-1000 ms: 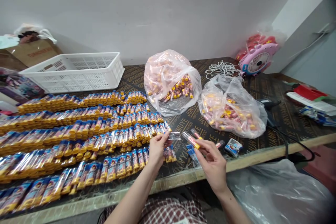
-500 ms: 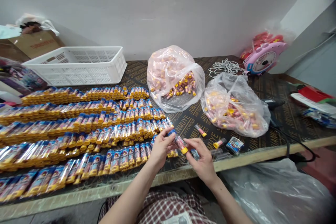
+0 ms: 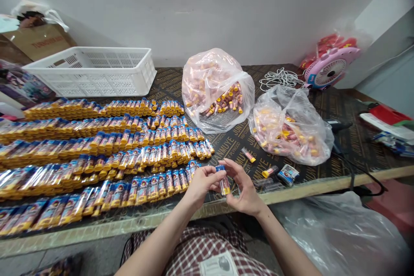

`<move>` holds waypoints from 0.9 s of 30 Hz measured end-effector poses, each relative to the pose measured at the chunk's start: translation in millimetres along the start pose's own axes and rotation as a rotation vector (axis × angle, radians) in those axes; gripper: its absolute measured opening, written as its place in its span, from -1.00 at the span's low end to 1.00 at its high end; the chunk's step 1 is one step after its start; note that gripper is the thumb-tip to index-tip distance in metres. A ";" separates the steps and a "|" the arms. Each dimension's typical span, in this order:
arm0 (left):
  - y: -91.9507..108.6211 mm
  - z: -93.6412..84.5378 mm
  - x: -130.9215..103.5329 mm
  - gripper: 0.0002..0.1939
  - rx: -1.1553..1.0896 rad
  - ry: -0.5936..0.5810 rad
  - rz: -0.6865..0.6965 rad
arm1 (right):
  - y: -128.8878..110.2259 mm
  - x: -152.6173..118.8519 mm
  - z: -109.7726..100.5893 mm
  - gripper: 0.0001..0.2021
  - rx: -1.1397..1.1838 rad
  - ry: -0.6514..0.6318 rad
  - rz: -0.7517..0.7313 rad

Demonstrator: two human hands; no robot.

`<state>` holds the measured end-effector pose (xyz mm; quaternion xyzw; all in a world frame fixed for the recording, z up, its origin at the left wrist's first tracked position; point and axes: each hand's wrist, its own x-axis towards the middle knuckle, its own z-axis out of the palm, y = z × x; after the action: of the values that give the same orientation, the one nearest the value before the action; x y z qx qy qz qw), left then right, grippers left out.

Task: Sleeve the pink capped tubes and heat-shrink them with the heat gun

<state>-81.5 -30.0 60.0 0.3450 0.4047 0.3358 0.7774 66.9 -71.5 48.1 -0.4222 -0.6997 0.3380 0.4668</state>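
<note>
A small tube (image 3: pixel 224 183) with a blue top and yellow base is upright between my hands, near the table's front edge. My left hand (image 3: pixel 204 183) pinches it near the blue top. My right hand (image 3: pixel 243 187) curves round its other side, fingers at the top and thumb near the yellow base. Stacked rows of blue-and-yellow tubes (image 3: pixel 142 189) lie to the left. Right of my hands are a loose yellow-ended tube (image 3: pixel 248 155), another one (image 3: pixel 270 171) and a small pack of blue-and-white labels (image 3: pixel 288 174).
Two clear bags of yellow-ended tubes, one large (image 3: pixel 216 88) and one smaller (image 3: pixel 293 127), sit behind my hands. A white basket (image 3: pixel 97 75) stands at the back left, a pink fan (image 3: pixel 330 71) and white cable (image 3: pixel 280 79) at the back right. A black corded tool (image 3: pixel 339 126) lies rightward.
The tube between my hands has turned from slanted to nearly upright, now with its blue top covered less by my left fingers. The camera view has shifted slightly.
</note>
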 end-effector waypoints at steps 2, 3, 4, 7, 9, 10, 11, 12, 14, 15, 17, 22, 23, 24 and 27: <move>0.8 1.2 -1.0 -0.58 0.006 0.004 0.005 | 0.4 -0.5 1.1 -0.17 0.009 0.014 -0.004; 1.1 2.0 -1.5 -0.59 0.009 0.009 0.008 | 0.7 -0.7 1.5 -0.17 0.013 0.020 -0.005; 1.5 2.7 -1.9 -0.59 0.010 0.015 0.009 | 1.0 -1.0 1.9 -0.16 0.017 0.025 -0.006; 2.3 4.0 -2.5 -0.59 0.005 0.025 0.007 | 2.0 -1.4 2.3 -0.14 0.031 0.036 -0.012; 2.9 3.9 -2.1 -0.59 -0.001 0.021 0.003 | 2.8 -1.2 2.0 -0.14 0.038 0.041 -0.014; 3.2 3.7 -1.8 -0.59 -0.004 0.020 0.002 | 3.3 -1.0 1.7 -0.13 0.042 0.043 -0.015; 3.3 3.4 -1.5 -0.59 -0.007 0.021 0.001 | 3.8 -0.8 1.7 -0.13 0.046 0.045 -0.017; 3.2 3.1 -1.3 -0.59 -0.009 0.025 0.000 | 4.3 -0.7 1.8 -0.13 0.049 0.046 -0.018; 1.9 3.1 -1.1 -0.59 -0.011 0.033 -0.002 | 4.7 -0.5 3.2 -0.14 0.054 0.047 -0.017; 0.8 3.4 -1.2 -0.58 -0.013 0.036 -0.002 | 4.5 -0.4 4.4 -0.15 0.055 0.047 -0.014; -1.1 3.7 -0.6 -0.57 -0.015 0.035 0.002 | 3.2 0.8 6.7 -0.17 0.059 0.039 -0.005; 21.1 -18.8 14.6 -0.58 0.110 0.134 0.096 | 17.9 14.2 -8.8 -0.13 -0.114 -0.014 0.049; 33.1 -30.5 20.8 -0.58 0.190 0.192 0.147 | 28.8 17.9 -17.7 -0.12 -0.213 0.013 0.074; 47.0 -44.4 27.9 -0.58 0.291 0.262 0.210 | 42.8 21.2 -28.2 -0.15 -0.327 0.068 0.110; 90.7 -93.1 54.1 -0.53 0.699 0.543 0.374 | 95.5 24.7 -61.7 -0.40 -0.703 0.236 0.278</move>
<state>-159.5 86.6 71.3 0.5526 0.6127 0.3916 0.4073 146.0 -4.6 -4.9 -0.6829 -0.6506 0.0870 0.3207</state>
